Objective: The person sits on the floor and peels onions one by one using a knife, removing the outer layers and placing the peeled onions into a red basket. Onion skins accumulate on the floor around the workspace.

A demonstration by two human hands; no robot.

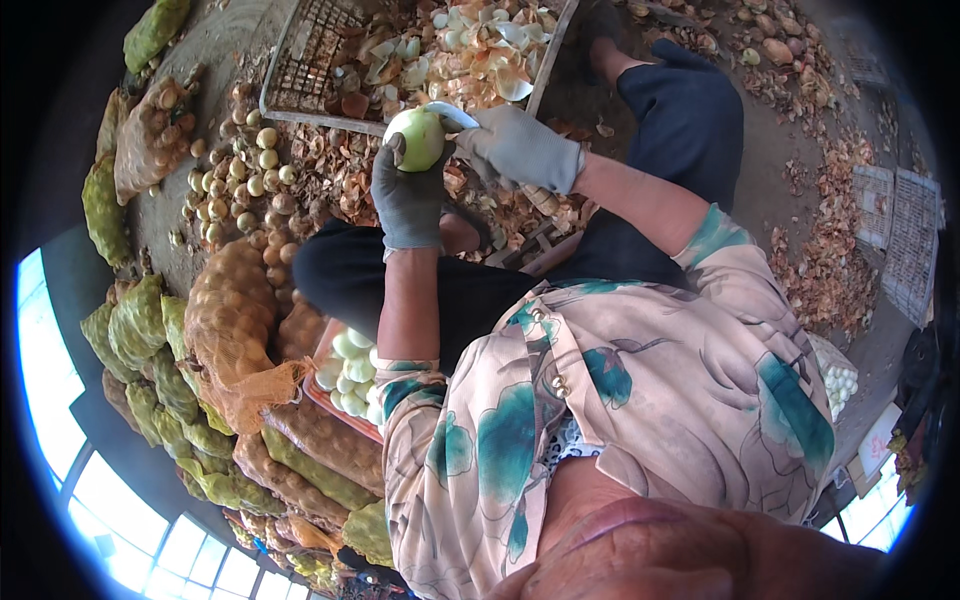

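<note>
My left hand (409,199), in a grey work glove, grips a pale green, peeled-looking onion (417,139) from below, thumb up its near side. In my right hand (521,146), gloved alike, is a knife with a short curved blade (450,115). The blade lies against the top right of the onion; its handle is mostly hidden in my fist. Just beyond both hands stands a plastic crate (322,118) holding onion skins (499,71) and pale peel scraps.
Loose unpeeled onions (244,180) lie on the floor at left, beside a full orange mesh sack (229,315). A red crate of peeled onions (322,395) stands by my left elbow. More sacks (172,382) are piled behind. Skins (825,255) litter the floor at right, near grey crates (909,236).
</note>
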